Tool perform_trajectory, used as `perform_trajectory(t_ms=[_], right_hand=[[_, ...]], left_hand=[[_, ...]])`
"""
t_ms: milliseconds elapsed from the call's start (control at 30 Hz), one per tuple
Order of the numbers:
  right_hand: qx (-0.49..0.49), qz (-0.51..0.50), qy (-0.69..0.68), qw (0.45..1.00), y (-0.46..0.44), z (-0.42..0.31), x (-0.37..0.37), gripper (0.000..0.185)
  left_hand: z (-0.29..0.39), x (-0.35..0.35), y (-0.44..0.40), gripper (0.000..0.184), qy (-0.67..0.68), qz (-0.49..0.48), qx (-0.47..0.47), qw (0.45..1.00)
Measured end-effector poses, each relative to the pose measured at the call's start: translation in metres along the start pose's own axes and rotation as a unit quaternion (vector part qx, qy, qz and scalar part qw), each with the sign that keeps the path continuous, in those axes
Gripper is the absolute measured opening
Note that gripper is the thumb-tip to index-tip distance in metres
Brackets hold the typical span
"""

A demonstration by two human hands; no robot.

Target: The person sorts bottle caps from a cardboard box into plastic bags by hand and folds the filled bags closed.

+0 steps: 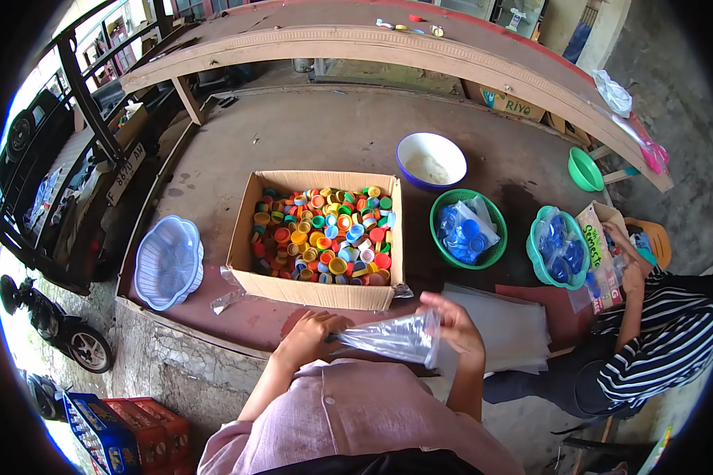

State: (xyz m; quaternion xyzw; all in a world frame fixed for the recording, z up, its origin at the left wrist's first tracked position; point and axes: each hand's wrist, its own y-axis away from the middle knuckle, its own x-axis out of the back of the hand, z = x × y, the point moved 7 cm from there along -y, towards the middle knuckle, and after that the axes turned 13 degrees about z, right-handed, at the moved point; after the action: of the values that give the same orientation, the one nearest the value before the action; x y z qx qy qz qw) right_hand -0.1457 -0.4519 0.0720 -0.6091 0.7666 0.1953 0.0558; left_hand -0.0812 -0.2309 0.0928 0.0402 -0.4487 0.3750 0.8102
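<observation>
A clear plastic bag point(392, 336) stretches between my two hands, close in front of my body. My left hand point(313, 334) is closed around its narrow, bunched end, where a small dark-green bit shows by the fingers. At the wide end, my right hand point(458, 326) grips the bag's edge, some of its fingers raised. Just beyond my hands stands a cardboard box point(313, 293) full of colourful plastic bottle caps point(325, 233). To the right of my hands lies a stack of flat clear plastic bags point(503, 324).
A pale blue basket point(169, 265) sits left of the box. On the right are a white-and-purple bowl point(432, 161), green basket point(469, 229) and mint basket point(558, 247) with bagged blue caps. A co-worker in stripes point(661, 340) reaches into a carton point(600, 257). A raised bench point(372, 43) crosses behind.
</observation>
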Motion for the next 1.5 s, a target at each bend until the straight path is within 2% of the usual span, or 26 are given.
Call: perform_trajectory(t_ms=[33, 100, 133, 167, 267, 367, 533, 633, 700, 733, 767, 800, 833, 867, 900, 933, 967, 1033, 1067, 1133, 1167, 1267, 1300, 1333, 1433, 1500], right_hand=[[-0.001, 0.000, 0.000, 1.000, 0.001, 0.002, 0.006, 0.048], [-0.028, -0.041, 0.149, 0.988, 0.007, 0.014, 0.013, 0.024], [0.001, 0.029, 0.132, 0.991, 0.006, 0.008, 0.022, 0.009], [0.000, 0.028, 0.132, 0.991, 0.007, 0.006, 0.023, 0.009], [0.062, 0.125, 0.121, 0.983, 0.008, -0.012, 0.043, 0.012], [0.071, 0.153, 0.104, 0.980, 0.008, -0.019, 0.050, 0.013], [0.059, 0.142, 0.156, 0.976, 0.002, -0.021, 0.042, 0.016], [0.036, 0.131, 0.189, 0.972, 0.002, -0.026, 0.045, 0.038], [0.035, 0.125, 0.219, 0.967, 0.003, -0.036, 0.046, 0.038], [0.062, 0.145, 0.184, 0.970, 0.004, -0.047, 0.045, 0.040], [0.088, 0.164, 0.149, 0.971, 0.003, -0.057, 0.046, 0.041], [0.186, 0.157, 0.091, 0.966, 0.001, -0.073, 0.044, 0.044], [0.245, 0.224, 0.025, 0.943, -0.001, -0.087, 0.047, 0.046], [0.289, 0.237, 0.009, 0.928, -0.002, -0.102, 0.040, 0.047], [0.331, 0.248, -0.008, 0.910, -0.003, -0.113, 0.034, 0.048], [0.320, 0.213, 0.032, 0.923, -0.012, -0.112, 0.023, 0.050], [0.308, 0.177, 0.072, 0.932, -0.020, -0.109, 0.011, 0.051], [0.206, 0.069, 0.085, 0.972, -0.036, -0.081, -0.029, 0.055], [0.211, 0.010, 0.120, 0.970, -0.044, -0.061, -0.049, 0.057], [0.195, -0.047, 0.128, 0.971, -0.047, -0.035, -0.082, 0.053], [0.204, -0.031, 0.092, 0.974, -0.047, -0.031, -0.093, 0.044], [0.215, 0.030, 0.006, 0.976, -0.054, -0.022, -0.091, 0.020], [0.213, 0.064, -0.016, 0.975, -0.054, -0.026, -0.088, 0.013], [0.245, 0.093, -0.017, 0.965, -0.054, -0.029, -0.084, 0.009], [0.268, 0.130, 0.033, 0.954, -0.051, -0.030, -0.076, 0.010], [0.251, 0.137, 0.051, 0.957, -0.056, -0.033, -0.070, 0.009]], left_hand=[[-0.002, 0.002, 0.000, 0.038, 0.018, 0.011, 0.018, 1.000], [-0.003, 0.005, 0.000, 0.043, 0.035, 0.023, 0.036, 0.998], [-0.003, 0.004, 0.000, 0.045, 0.035, 0.019, 0.041, 0.998], [-0.002, 0.003, 0.001, 0.047, 0.034, 0.014, 0.046, 0.998], [-0.010, -0.013, 0.004, 0.048, 0.072, -0.001, 0.086, 0.994], [-0.009, -0.004, 0.004, 0.051, 0.086, 0.000, 0.061, 0.994], [-0.014, 0.001, 0.009, 0.052, 0.057, 0.013, 0.069, 0.996], [-0.018, -0.006, 0.016, 0.051, 0.063, 0.019, 0.089, 0.994], [-0.021, -0.010, 0.014, 0.048, 0.116, 0.013, 0.124, 0.985], [-0.014, -0.009, 0.010, 0.037, 0.122, 0.010, 0.106, 0.987], [-0.015, -0.009, 0.007, 0.037, 0.124, 0.009, 0.105, 0.987], [-0.016, -0.012, 0.005, 0.032, 0.175, -0.005, 0.124, 0.977], [-0.017, -0.014, 0.003, 0.026, 0.227, -0.019, 0.145, 0.963], [-0.013, -0.001, -0.007, 0.015, 0.243, 0.066, 0.102, 0.962], [-0.024, -0.001, -0.011, 0.012, 0.288, 0.136, 0.157, 0.935], [-0.042, -0.007, -0.012, 0.015, 0.373, 0.165, 0.258, 0.876], [-0.036, 0.007, -0.025, 0.019, 0.426, 0.236, 0.215, 0.847], [-0.033, 0.020, -0.039, 0.026, 0.441, 0.290, 0.180, 0.830], [-0.030, 0.023, -0.048, 0.026, 0.442, 0.292, 0.180, 0.829], [-0.018, 0.032, -0.060, 0.032, 0.461, 0.300, 0.124, 0.826], [-0.020, 0.023, -0.059, 0.036, 0.469, 0.238, 0.154, 0.836], [-0.019, 0.019, -0.057, 0.036, 0.468, 0.222, 0.162, 0.840], [-0.025, 0.020, -0.054, 0.035, 0.490, 0.256, 0.157, 0.818], [-0.031, 0.019, -0.052, 0.034, 0.512, 0.289, 0.152, 0.795], [-0.058, -0.003, -0.048, 0.033, 0.510, 0.241, 0.165, 0.809], [-0.041, 0.007, -0.056, 0.033, 0.498, 0.263, 0.165, 0.810]])
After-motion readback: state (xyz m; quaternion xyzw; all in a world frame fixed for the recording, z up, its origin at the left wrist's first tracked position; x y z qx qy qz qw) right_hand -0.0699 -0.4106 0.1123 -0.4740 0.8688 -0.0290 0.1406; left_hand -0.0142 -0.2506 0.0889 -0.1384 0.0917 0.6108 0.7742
